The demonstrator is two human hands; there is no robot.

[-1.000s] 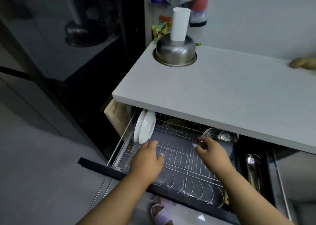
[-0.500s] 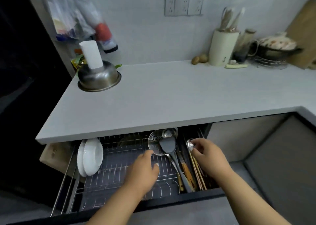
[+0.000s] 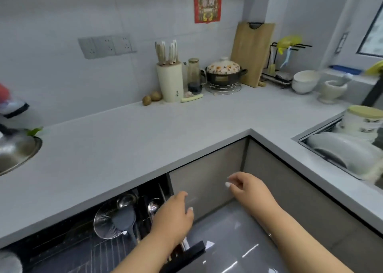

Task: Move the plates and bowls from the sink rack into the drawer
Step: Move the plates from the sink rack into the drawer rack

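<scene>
Both hands empty, out in front, low centre. Left hand (image 3: 173, 216) hangs over the right end of the open drawer (image 3: 83, 250) at 7 o'clock, fingers loosely relaxed, holding nothing; whether it touches anything below, cannot tell. Right hand (image 3: 247, 192) is at 5 o'clock in front of the grey cabinet door (image 3: 207, 183), fingers loosely curled, thumb and forefinger near each other but nothing between them. Drawer's wire rack looks dark; a strainer (image 3: 107, 224), a dark spatula (image 3: 124, 221) and spoons (image 3: 153, 207) lie in its right compartment. White blur at the drawer's far left edge, cannot tell what. Plates (image 3: 339, 148) lean in the sink rack (image 3: 315, 146) at 3 o'clock, with stacked bowls (image 3: 360, 125) just behind them, well apart from both hands. On the counter (image 3: 145, 140) at 12 o'clock: knife block (image 3: 170, 82), floral pot (image 3: 224, 71), cutting board (image 3: 251, 53). White bowl (image 3: 304, 81) and mortar (image 3: 331, 90) at 2 o'clock.
</scene>
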